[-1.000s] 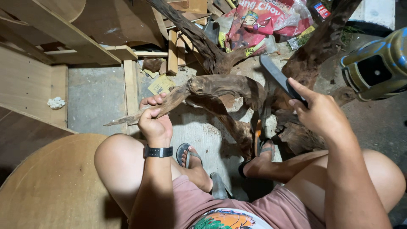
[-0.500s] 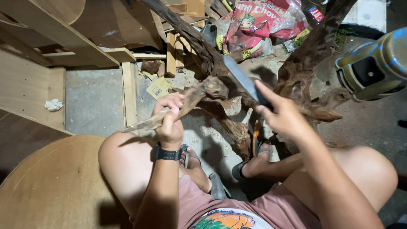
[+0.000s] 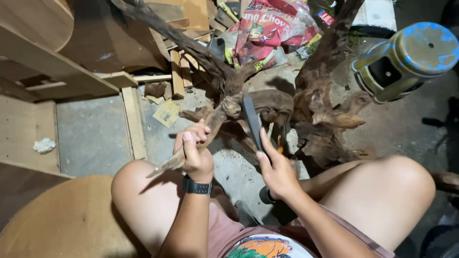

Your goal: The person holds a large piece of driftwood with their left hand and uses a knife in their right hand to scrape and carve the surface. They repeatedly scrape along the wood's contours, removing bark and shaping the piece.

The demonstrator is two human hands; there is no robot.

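A crumpled white scrap [image 3: 44, 145] is seen far to the left of the gnarled brown driftwood root [image 3: 267, 102], lying on pale wooden boards. Nearer the root, still on its left, a bare grey concrete floor patch [image 3: 91, 131] is framed by a light wooden slat [image 3: 135, 125], and a small yellowish card [image 3: 167, 113] lies beside that slat.

A long pointed branch of the root [image 3: 191, 148] is grasped by the left hand [image 3: 195, 152], the fingers being wrapped firmly around it; a black wristwatch [image 3: 197, 186] is worn just below that hand. The branch runs down and leftward from the root's centre, over the left knee.

A flat dark blade-like tool [image 3: 251, 119] is held against the root's middle by the right hand [image 3: 277, 173], which is clenched on its lower end; the tool may be a file or a rasp, though its surface cannot be made out clearly.

Behind the root, a red printed plastic bag [image 3: 275, 26] is seen among wooden offcuts. To the right of the root, a tipped olive-green plastic stool with worn blue paint [image 3: 406, 59] lies on the dark ground.
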